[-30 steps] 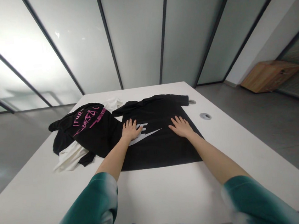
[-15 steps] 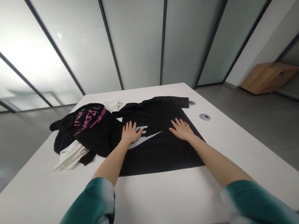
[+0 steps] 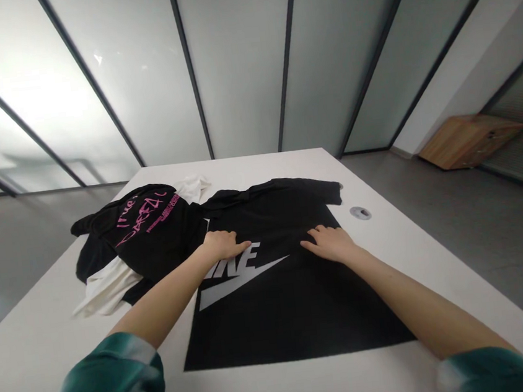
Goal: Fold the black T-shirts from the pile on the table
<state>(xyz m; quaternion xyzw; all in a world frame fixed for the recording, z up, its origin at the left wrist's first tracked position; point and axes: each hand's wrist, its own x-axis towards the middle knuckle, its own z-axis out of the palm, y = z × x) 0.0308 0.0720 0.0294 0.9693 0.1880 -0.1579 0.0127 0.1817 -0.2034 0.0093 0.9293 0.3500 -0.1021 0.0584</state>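
A black T-shirt [image 3: 293, 317] lies spread on the white table, with a large grey printed logo on its front. My left hand [image 3: 220, 245] rests on its left side, just above the lettering. The fingers there are bent and the thumb sticks out to the right. Across the shirt, near its right edge, my right hand [image 3: 332, 243] touches the cloth with slightly bent fingers and the thumb apart. No pinched fold of cloth shows at either hand. Beyond the hands, the sleeves and upper part of the shirt look bunched.
To the left lies a heap of clothes: a black garment [image 3: 153, 232] with pink lettering over white cloth [image 3: 107, 287]. A round grey table insert [image 3: 360, 213] sits right of the shirt on the white table [image 3: 438, 277]. A wooden cabinet [image 3: 465, 140] stands on the floor at right.
The shirt has come nearer to me, its lower hem lower in view. My hands now lie farther up on it, above the logo, and their flat, spread fingers have become bent.
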